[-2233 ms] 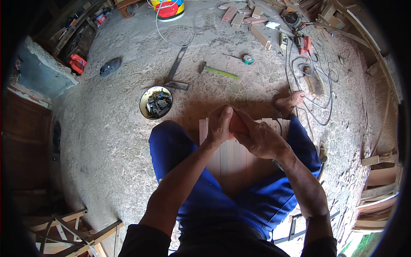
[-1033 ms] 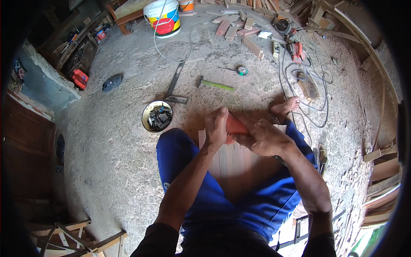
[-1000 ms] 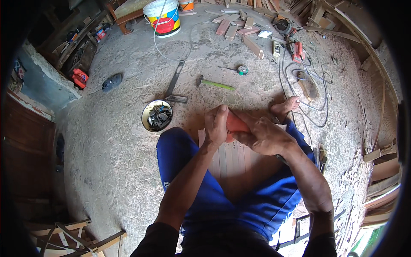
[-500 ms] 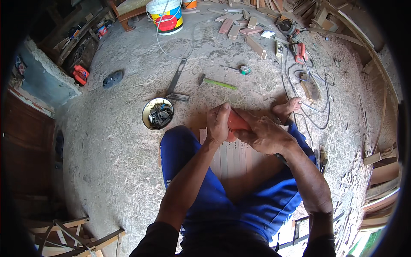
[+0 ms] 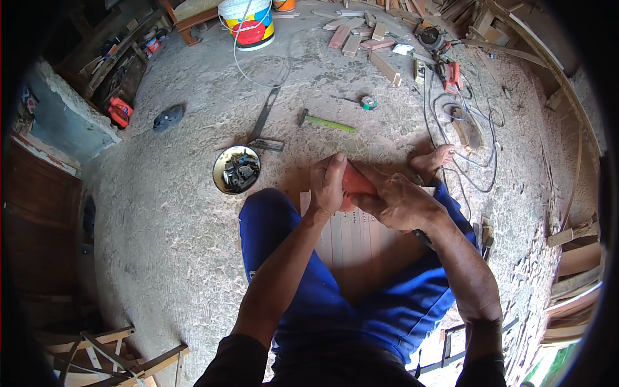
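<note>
My left hand [image 5: 327,184] and my right hand [image 5: 398,200] both grip a red power tool [image 5: 356,186] over the far part of a panel of pale wooden strips [image 5: 348,251] between my legs. The thumb of my left hand lies along the tool's left side, while my right hand wraps its right side. The tool's underside is hidden, and a short dark piece shows below my right wrist. Rows of small dark marks show on the strips just below the tool. A bowl of metal parts [image 5: 238,171] stands beyond my left knee.
A green-handled hammer [image 5: 329,122], tape measure [image 5: 369,102] and dark square [image 5: 261,119] lie ahead. Several wood offcuts [image 5: 353,43], a bucket [image 5: 248,32] and a red tool [image 5: 452,77] with cables are farther off. My foot [image 5: 432,161] is right of the panel; timber [image 5: 574,264] lines the right side.
My hands and the red tool have shifted slightly forward over the panel since the earliest frame, both still gripping it. The view has shifted a little, so the floor items sit lower in the picture.
</note>
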A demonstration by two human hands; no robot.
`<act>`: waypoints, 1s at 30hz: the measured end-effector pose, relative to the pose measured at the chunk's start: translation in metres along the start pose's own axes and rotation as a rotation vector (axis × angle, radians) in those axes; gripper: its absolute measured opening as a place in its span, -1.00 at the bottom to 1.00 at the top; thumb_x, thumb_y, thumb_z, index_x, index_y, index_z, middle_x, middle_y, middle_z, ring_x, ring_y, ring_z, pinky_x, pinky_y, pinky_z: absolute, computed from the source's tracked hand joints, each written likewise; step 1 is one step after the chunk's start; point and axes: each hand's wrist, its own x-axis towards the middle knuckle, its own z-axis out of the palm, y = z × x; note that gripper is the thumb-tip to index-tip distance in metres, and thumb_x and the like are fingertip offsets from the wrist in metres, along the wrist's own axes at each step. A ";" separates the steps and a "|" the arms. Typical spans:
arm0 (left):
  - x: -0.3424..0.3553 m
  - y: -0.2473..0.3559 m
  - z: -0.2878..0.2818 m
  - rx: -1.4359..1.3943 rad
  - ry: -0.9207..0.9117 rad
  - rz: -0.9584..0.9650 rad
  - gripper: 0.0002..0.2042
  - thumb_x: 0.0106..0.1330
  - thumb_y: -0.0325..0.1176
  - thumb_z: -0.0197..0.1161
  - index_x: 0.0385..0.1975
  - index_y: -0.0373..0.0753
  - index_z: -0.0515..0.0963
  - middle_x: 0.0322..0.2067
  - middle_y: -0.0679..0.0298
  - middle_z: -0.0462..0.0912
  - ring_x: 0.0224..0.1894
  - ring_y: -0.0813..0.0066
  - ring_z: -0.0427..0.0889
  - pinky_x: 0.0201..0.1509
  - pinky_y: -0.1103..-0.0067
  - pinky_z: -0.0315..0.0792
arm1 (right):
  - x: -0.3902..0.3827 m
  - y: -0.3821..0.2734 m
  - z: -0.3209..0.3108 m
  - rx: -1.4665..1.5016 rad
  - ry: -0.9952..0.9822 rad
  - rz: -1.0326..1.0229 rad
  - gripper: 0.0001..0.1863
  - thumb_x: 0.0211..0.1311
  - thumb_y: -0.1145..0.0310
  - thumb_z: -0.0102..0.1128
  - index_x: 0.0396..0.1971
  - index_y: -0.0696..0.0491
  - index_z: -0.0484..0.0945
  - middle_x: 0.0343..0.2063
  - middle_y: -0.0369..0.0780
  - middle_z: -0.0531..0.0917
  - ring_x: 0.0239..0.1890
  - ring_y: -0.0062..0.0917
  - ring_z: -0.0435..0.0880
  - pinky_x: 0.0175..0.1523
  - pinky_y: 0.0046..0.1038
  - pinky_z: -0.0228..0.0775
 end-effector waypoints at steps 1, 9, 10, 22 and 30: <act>0.000 -0.001 0.000 0.009 0.000 0.000 -0.57 0.51 -0.15 0.01 -0.62 -0.24 0.42 -0.65 0.45 0.39 -0.53 0.68 0.30 -0.44 0.56 0.22 | 0.000 0.000 0.000 -0.002 -0.002 0.009 -0.25 0.38 0.04 0.18 0.46 -0.02 0.13 -0.09 0.04 0.69 -0.01 -0.08 0.69 0.20 -0.13 0.39; 0.000 -0.001 -0.001 0.024 0.007 -0.020 -0.58 0.51 -0.16 0.01 -0.62 -0.25 0.41 -0.66 0.44 0.36 -0.53 0.66 0.27 -0.44 0.53 0.20 | 0.000 -0.003 -0.001 -0.011 -0.004 0.012 -0.27 0.39 0.04 0.16 0.44 -0.02 0.14 -0.26 0.01 0.72 -0.21 -0.14 0.74 0.06 -0.11 0.45; 0.000 0.000 -0.002 0.029 0.004 -0.017 -0.58 0.51 -0.17 0.01 -0.62 -0.25 0.41 -0.66 0.44 0.36 -0.53 0.66 0.27 -0.44 0.53 0.20 | 0.001 0.000 0.002 -0.017 0.020 -0.010 -0.28 0.40 0.05 0.15 0.44 -0.01 0.15 -0.32 -0.01 0.72 -0.29 -0.16 0.75 0.02 -0.12 0.48; -0.003 -0.013 -0.001 0.295 0.042 0.196 -0.56 0.49 -0.13 -0.04 -0.61 -0.29 0.41 -0.67 0.35 0.36 -0.56 0.58 0.28 -0.45 0.48 0.20 | 0.002 0.003 0.010 0.058 0.051 -0.058 -0.32 0.41 0.11 0.12 0.42 0.00 0.13 -0.55 -0.07 0.69 -0.68 -0.28 0.66 -0.24 -0.19 0.55; -0.004 -0.022 -0.003 0.257 -0.025 0.130 -0.56 0.50 -0.11 -0.05 -0.60 -0.28 0.43 -0.68 0.30 0.39 -0.57 0.54 0.32 -0.46 0.45 0.23 | -0.001 0.013 0.020 0.100 0.103 -0.078 -0.32 0.37 0.12 0.15 0.41 -0.01 0.16 -0.40 0.03 0.72 -0.34 -0.03 0.74 -0.08 -0.03 0.54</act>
